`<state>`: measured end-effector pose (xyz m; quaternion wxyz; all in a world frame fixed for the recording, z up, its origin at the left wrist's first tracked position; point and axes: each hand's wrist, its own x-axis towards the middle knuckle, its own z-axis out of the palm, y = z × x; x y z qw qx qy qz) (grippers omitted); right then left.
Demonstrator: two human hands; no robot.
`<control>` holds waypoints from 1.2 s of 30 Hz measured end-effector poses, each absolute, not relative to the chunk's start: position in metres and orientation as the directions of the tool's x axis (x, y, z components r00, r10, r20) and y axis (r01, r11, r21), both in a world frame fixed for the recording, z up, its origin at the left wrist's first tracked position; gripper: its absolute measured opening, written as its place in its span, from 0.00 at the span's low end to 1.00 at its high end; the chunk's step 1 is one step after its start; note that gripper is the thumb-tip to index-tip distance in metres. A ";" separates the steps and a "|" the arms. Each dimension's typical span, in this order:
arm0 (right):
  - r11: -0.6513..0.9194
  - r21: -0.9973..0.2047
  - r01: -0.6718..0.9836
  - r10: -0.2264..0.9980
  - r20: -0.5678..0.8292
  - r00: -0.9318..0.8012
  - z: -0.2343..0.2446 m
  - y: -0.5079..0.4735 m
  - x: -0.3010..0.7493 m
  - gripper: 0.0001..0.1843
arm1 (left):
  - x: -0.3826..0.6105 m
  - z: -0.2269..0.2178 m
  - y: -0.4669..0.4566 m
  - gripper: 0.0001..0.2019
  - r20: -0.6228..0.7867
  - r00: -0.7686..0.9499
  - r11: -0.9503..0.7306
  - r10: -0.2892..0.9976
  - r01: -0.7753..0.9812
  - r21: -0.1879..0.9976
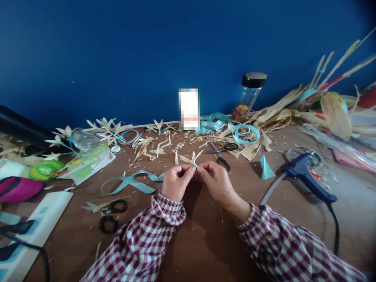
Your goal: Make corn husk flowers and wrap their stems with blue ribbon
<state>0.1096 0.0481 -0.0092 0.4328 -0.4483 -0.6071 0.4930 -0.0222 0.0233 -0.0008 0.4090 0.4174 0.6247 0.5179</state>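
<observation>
Over the middle of the table, my left hand (178,181) and my right hand (216,183) meet fingertip to fingertip. Both are closed in a pinch at the base of a small corn husk flower (192,158), whose pale pointed petals fan out above the fingers. A bit of light blue shows at its base between the fingertips. Left of my left hand, a loop of light blue ribbon (129,182) lies on the table and runs up to that hand; whether it joins the flower is hidden. Scissors (223,150) with black handles lie just beyond my right hand.
A blue glue gun (311,176) and a folded blue paper piece (266,168) lie right. Other scissors (108,213) and a power strip (38,231) are left. Finished husk flowers (108,127), ribbon coils (246,134), husk scraps and a glass jar (248,96) line the blue wall.
</observation>
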 end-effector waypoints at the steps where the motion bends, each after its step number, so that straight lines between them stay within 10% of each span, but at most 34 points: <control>1: 0.130 -0.982 0.136 0.970 0.098 -0.222 -0.009 0.048 0.110 0.11 | -0.022 -0.002 0.024 0.11 -0.089 -0.314 0.119 0.945 0.080 0.990; 25: 0.258 -0.889 0.378 0.963 0.205 -0.174 -0.004 0.043 0.108 0.08 | -0.012 -0.008 0.025 0.15 -0.335 -0.362 0.247 0.870 -0.269 0.931; 36: 0.322 -0.829 0.457 0.946 0.256 -0.201 -0.008 0.040 0.106 0.06 | -0.018 -0.021 0.023 0.13 -0.176 -0.334 0.161 0.926 -0.074 0.984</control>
